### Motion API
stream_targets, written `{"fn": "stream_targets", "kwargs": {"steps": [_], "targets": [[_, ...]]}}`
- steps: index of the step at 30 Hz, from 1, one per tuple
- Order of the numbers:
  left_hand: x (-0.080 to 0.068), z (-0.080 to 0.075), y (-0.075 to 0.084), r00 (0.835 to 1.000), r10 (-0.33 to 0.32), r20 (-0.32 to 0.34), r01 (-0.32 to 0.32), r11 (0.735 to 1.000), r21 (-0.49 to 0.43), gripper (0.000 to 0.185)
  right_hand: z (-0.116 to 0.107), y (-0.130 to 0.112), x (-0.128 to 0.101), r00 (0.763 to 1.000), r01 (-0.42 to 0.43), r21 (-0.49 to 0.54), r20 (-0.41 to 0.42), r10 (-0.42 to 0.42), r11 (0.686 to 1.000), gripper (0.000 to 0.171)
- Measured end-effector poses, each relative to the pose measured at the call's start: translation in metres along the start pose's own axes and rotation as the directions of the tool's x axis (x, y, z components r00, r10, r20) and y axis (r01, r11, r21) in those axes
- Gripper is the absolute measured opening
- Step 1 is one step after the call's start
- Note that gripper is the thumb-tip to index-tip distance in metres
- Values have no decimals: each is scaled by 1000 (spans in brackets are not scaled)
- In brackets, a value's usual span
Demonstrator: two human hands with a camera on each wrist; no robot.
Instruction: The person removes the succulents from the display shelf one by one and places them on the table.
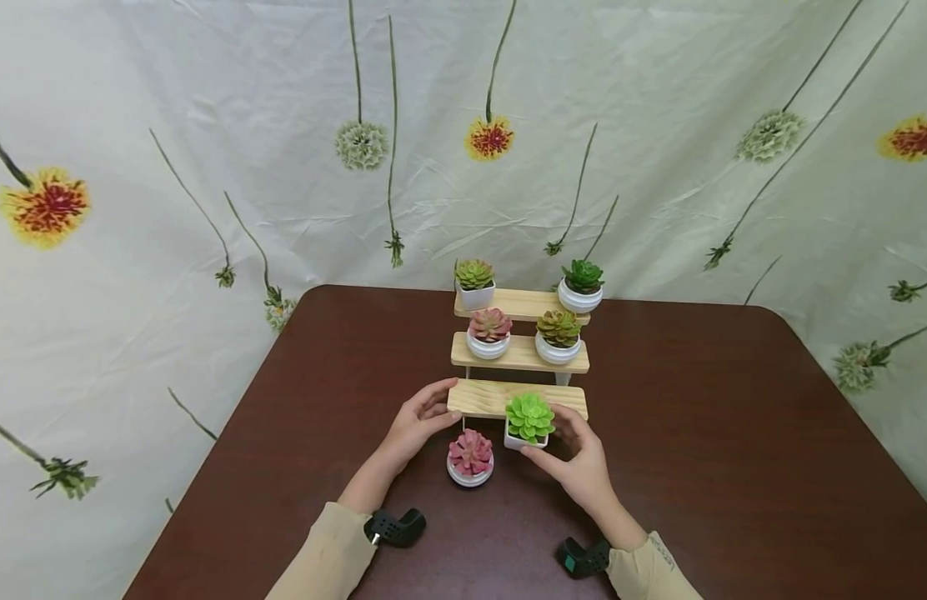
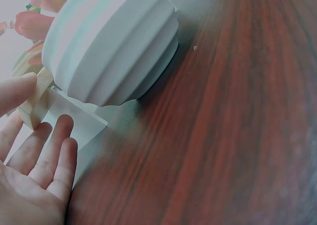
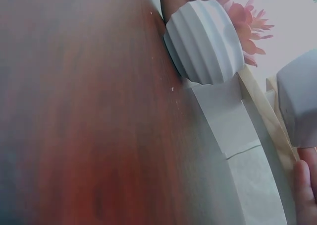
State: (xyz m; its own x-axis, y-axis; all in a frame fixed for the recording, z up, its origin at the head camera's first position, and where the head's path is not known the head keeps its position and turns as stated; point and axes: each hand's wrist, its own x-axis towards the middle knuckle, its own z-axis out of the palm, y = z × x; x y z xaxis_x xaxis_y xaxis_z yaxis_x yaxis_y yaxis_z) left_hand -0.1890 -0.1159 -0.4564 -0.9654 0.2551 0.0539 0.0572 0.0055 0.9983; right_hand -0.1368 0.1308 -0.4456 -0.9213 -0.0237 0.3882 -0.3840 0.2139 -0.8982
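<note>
In the head view, my right hand (image 1: 581, 467) grips the white square pot of a bright green artificial succulent (image 1: 529, 418), held at the front edge of a wooden tiered stand's lowest shelf (image 1: 478, 398). The pot (image 3: 299, 103) shows beside the shelf edge in the right wrist view, fingertips under its base. My left hand (image 1: 414, 422) holds that shelf's left end, thumb at the front corner and fingers at the back. A pink succulent (image 1: 470, 455) in a round ribbed white pot (image 2: 124, 51) stands on the table before the stand, between my hands.
The middle shelf (image 1: 523, 354) carries a pinkish succulent (image 1: 489, 327) and an olive-green one (image 1: 558, 330). On the top shelf (image 1: 525, 305) are a yellow-green succulent (image 1: 474, 277) and a dark green one (image 1: 582, 279). The dark brown table (image 1: 343, 358) meets a flower-printed cloth (image 1: 283, 108) behind.
</note>
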Motion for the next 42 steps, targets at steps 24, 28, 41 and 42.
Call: {"fn": "stream_targets", "kwargs": {"steps": [24, 28, 41, 42], "targets": [[0, 0, -1, 1000, 1, 1, -1, 1000, -7, 53, -16, 22, -12, 958, 33, -14, 285, -28, 999, 57], [0, 0, 0, 1000, 0, 0, 0, 1000, -3, 52, -16, 39, -13, 954, 23, -27, 300, -14, 999, 59], [0, 0, 0, 1000, 10, -1, -10, 1000, 10, 52, -15, 27, -12, 944, -34, -58, 326, 51, 998, 58], [0, 0, 0, 1000, 11, 0, -11, 1000, 9, 52, -15, 23, -12, 941, -39, -62, 332, 57, 997, 58]]}}
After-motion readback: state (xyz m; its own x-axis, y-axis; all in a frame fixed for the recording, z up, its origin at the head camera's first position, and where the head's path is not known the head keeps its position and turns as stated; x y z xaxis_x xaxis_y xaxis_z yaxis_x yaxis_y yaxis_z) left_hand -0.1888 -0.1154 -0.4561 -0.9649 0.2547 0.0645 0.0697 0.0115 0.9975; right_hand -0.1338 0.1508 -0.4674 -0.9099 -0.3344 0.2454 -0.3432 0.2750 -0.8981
